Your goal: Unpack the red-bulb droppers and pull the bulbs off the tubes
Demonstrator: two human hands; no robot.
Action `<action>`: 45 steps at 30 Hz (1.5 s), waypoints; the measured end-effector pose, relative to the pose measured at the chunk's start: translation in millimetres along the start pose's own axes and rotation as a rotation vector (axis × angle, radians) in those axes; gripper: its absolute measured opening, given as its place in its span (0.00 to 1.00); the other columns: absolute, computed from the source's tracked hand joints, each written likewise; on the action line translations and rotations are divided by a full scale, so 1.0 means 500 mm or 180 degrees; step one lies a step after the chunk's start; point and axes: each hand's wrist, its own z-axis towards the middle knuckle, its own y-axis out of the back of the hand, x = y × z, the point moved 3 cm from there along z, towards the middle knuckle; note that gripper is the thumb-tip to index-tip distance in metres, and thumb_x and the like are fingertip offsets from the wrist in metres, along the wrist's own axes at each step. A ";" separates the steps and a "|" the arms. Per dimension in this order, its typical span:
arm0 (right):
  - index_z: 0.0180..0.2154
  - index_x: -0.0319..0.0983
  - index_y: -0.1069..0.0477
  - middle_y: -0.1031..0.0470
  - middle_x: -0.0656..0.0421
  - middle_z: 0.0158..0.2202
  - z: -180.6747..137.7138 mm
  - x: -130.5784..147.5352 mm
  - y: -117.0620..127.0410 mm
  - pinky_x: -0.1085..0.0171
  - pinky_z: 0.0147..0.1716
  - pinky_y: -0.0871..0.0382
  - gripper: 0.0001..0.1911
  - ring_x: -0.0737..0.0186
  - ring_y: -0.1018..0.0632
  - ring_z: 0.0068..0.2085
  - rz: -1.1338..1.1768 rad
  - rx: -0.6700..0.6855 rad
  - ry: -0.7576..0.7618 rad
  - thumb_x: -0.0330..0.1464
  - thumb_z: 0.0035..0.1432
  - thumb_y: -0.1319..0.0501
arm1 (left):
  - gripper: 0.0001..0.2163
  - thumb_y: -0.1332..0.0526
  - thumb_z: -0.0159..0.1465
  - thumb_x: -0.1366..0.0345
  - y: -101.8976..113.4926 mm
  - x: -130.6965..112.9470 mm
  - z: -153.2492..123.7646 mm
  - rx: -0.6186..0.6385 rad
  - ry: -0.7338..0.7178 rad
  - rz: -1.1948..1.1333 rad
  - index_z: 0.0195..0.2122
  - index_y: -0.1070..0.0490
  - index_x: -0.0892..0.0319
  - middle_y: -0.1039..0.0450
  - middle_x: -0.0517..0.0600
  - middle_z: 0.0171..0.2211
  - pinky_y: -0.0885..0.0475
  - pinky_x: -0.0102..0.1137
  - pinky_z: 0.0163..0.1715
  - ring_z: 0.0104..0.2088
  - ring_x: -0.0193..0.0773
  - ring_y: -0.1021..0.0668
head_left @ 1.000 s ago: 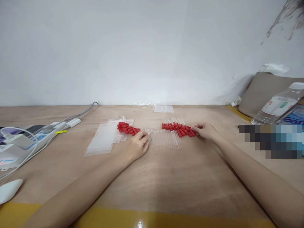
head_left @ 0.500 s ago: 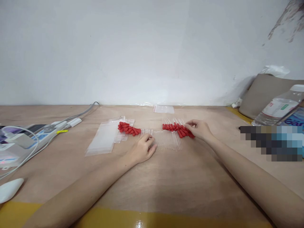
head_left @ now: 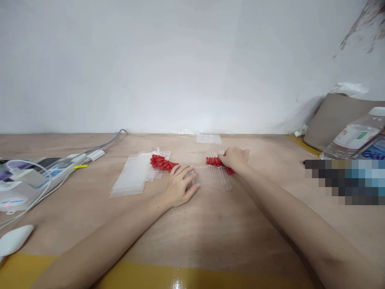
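Clear thin droppers with red rubber bulbs lie in a row on the wooden table. My left hand (head_left: 180, 185) rests on the left part of the clear tubes (head_left: 212, 177), palm down, fingers apart. A bunch of red bulbs (head_left: 161, 162) sits just beyond its fingertips, to the left. My right hand (head_left: 236, 159) is on the right-hand red bulbs (head_left: 212, 161), its fingers curled and closed. Those bulbs are partly covered by it, and what its fingertips grip is hidden.
Clear zip bags (head_left: 129, 176) lie left of the droppers, and a small bag (head_left: 208, 139) lies near the wall. Further left are a power strip (head_left: 54, 173) with cables and a white rounded object (head_left: 15, 240). A bottle (head_left: 351, 136) and a grey-brown bin (head_left: 327, 118) stand at right.
My right hand has moved left from the end of the right-hand bulbs and now covers part of them. The fingers of my left hand have spread out over the tubes.
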 end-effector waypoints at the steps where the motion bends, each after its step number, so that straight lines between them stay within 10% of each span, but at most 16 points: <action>1: 0.22 0.36 0.27 0.27 0.50 0.24 0.003 0.005 0.001 0.54 0.35 0.45 0.16 0.52 0.27 0.31 -0.0001 -0.0001 -0.0014 0.39 0.50 0.46 | 0.13 0.45 0.61 0.60 0.000 0.001 -0.001 -0.0047 0.0001 -0.0002 0.44 0.30 0.58 0.31 0.54 0.46 0.41 0.45 0.50 0.50 0.46 0.33; 7: 0.23 0.38 0.28 0.26 0.54 0.24 -0.016 0.022 0.031 0.59 0.34 0.44 0.13 0.57 0.27 0.31 0.0295 -0.0155 0.0107 0.36 0.51 0.47 | 0.15 0.46 0.62 0.63 0.005 -0.002 -0.002 -0.0215 -0.0020 -0.0024 0.49 0.34 0.59 0.32 0.56 0.47 0.38 0.44 0.49 0.51 0.45 0.33; 17: 0.31 0.39 0.30 0.27 0.58 0.29 -0.209 0.006 0.015 0.62 0.36 0.43 0.07 0.63 0.31 0.34 0.1346 -0.1272 0.2583 0.32 0.57 0.45 | 0.19 0.47 0.63 0.61 0.010 -0.030 0.010 -0.0228 -0.0495 0.0395 0.55 0.40 0.59 0.35 0.56 0.52 0.47 0.48 0.55 0.54 0.46 0.35; 24: 0.34 0.39 0.30 0.26 0.58 0.31 -0.224 0.008 0.002 0.60 0.37 0.43 0.06 0.62 0.31 0.34 0.1397 -0.1323 0.2659 0.33 0.56 0.44 | 0.09 0.46 0.63 0.66 -0.011 -0.045 0.017 -0.0372 -0.0811 0.0628 0.43 0.31 0.57 0.25 0.47 0.32 0.46 0.47 0.55 0.40 0.38 0.25; 45: 0.36 0.37 0.29 0.27 0.58 0.27 -0.244 0.008 -0.006 0.65 0.31 0.35 0.08 0.66 0.28 0.30 0.0643 -0.1728 0.3326 0.27 0.58 0.46 | 0.06 0.47 0.63 0.69 -0.017 -0.039 0.011 -0.0239 -0.1106 0.0215 0.34 0.31 0.61 0.25 0.50 0.31 0.33 0.35 0.51 0.38 0.34 0.23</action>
